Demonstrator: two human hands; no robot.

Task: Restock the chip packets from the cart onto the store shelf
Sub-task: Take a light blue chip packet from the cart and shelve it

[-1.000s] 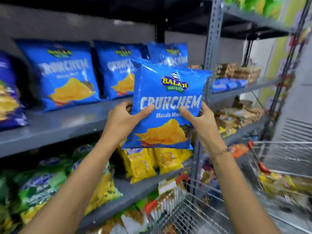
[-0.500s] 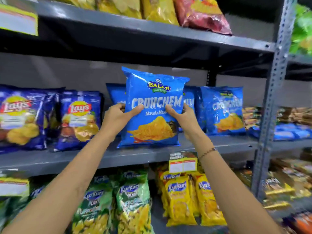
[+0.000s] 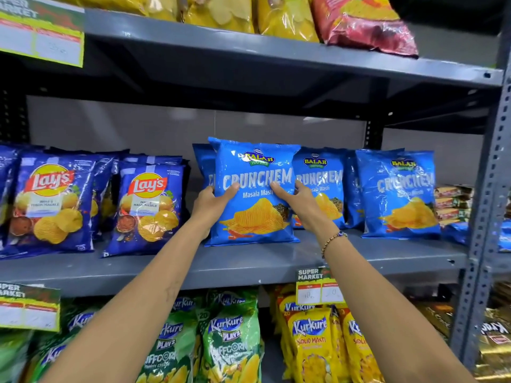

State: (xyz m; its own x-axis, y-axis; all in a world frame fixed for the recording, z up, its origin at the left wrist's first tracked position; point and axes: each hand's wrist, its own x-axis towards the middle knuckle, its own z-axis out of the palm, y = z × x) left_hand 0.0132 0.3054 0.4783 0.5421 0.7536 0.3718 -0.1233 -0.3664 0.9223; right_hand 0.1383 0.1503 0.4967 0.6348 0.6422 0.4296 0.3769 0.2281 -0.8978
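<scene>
Head view: I've got the glossy blue Crunchem chip packet upright, its base on the grey metal shelf, likely to face it forward. My left hand and right hand clamp its side edges, thumbs across the front; matching packets stand behind.

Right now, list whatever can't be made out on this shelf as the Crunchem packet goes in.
- Cart: outside the head view entirely, so remaining stock is unknown.
- Packet behind the held Crunchem packet: only its left edge shows; the held one covers it.
- Price tags: handwritten figures too small to be sure of.
- Left hand and right hand: fingers wrap behind the packet, hidden.
- Top-shelf packets: cut off by the upper edge.
</scene>
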